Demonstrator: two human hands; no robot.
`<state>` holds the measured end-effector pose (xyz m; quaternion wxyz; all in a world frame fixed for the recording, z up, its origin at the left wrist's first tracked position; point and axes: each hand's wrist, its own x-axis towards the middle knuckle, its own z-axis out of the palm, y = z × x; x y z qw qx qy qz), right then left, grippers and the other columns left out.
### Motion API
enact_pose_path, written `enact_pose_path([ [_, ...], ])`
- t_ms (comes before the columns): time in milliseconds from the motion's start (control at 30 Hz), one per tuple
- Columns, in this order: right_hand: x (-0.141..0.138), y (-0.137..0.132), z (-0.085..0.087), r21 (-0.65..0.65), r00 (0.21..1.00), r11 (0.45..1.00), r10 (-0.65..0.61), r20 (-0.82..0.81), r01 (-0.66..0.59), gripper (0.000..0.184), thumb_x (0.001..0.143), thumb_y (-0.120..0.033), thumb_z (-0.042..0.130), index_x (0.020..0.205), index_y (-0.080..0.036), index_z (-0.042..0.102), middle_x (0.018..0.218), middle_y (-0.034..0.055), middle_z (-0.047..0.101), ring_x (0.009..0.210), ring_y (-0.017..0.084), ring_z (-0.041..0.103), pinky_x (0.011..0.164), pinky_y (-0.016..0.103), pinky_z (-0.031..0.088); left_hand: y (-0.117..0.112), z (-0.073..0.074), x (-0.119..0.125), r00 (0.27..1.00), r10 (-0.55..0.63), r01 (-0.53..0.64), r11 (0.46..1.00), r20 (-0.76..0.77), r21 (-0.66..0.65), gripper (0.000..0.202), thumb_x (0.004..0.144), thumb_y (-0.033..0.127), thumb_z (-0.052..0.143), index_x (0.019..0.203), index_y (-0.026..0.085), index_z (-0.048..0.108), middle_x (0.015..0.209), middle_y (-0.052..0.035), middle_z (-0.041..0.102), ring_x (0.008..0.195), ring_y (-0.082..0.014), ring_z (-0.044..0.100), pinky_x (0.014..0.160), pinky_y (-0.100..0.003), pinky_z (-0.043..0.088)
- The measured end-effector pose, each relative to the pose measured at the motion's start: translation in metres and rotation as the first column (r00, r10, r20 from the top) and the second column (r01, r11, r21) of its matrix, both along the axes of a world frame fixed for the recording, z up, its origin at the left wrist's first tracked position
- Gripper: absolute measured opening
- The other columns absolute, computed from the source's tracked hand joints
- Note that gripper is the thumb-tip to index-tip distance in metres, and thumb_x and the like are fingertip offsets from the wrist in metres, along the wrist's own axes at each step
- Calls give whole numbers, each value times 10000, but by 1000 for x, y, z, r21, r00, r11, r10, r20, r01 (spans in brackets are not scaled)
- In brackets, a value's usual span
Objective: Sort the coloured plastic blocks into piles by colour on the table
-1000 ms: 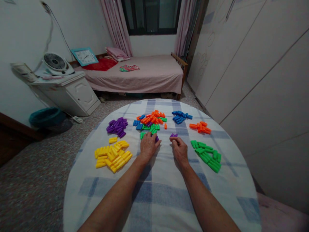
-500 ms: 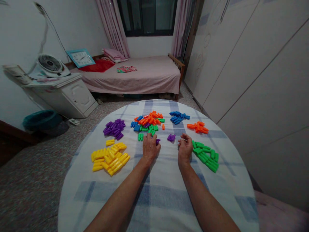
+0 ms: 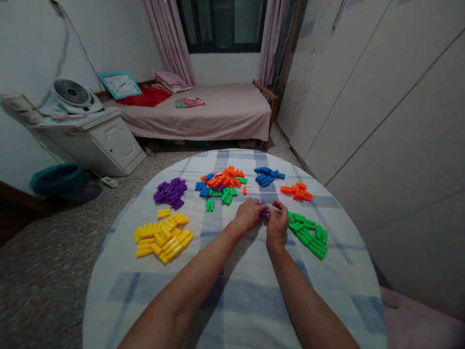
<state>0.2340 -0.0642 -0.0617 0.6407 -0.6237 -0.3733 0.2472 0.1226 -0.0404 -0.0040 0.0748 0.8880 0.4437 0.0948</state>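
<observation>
Both hands meet over the middle of the counter: the left hand and right hand together pinch a few purple pegs between their fingertips. The green pile lies just right of them, and the mixed pile lies beyond.

Left hand: forearm bare, reaching forward and angled rightward, palm down, fingers curled, fingertips meeting right hand. Right hand: forearm bare, running straight forward, knuckles up, fingers bent inward (thumb raised toward left fingertips). Both hands touching at centre, wrists low.
</observation>
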Motion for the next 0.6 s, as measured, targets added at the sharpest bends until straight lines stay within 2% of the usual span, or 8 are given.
enact_pose_path([
  [133,-2,-1,7,-5,998,999,-45,-48,45,443,689,-342,478,1089,-171,561,1079,76,623,687,118,547,648,250,463,4,-12,2,998,16,-18,1000,64,19,296,923,259,445,1156,255,627,1014,-103,590,960,-222,538,760,-308,460],
  [267,-3,-3,10,-19,996,999,-38,-78,36,458,674,-354,495,1090,-172,555,1068,69,620,652,106,533,605,239,450,2,-23,1,989,21,-26,999,148,30,289,928,257,453,1148,212,635,998,-110,582,940,-207,559,773,-306,474],
  [367,-2,-3,11,-27,995,999,-29,-94,26,448,673,-346,502,1085,-178,555,1064,66,618,650,105,540,558,223,434,1,-22,-8,970,77,-84,996,230,20,287,896,245,523,1155,208,641,983,-100,586,920,-194,578,785,-304,488],
  [467,-2,-3,10,-47,995,999,-19,-94,15,438,679,-325,497,1089,-181,559,979,46,634,619,101,536,528,213,424,4,-7,-37,942,135,-163,984,306,67,335,877,212,541,1202,226,620,1030,-90,585,977,-189,572,849,-307,487],
  [600,-4,-4,10,-69,996,998,-12,-93,5,439,675,-304,496,1090,-182,570,851,9,626,552,88,497,501,206,410,18,22,-116,914,319,-364,918,251,158,358,872,187,512,1214,219,614,1088,-95,571,1037,-203,551,909,-312,457],
])
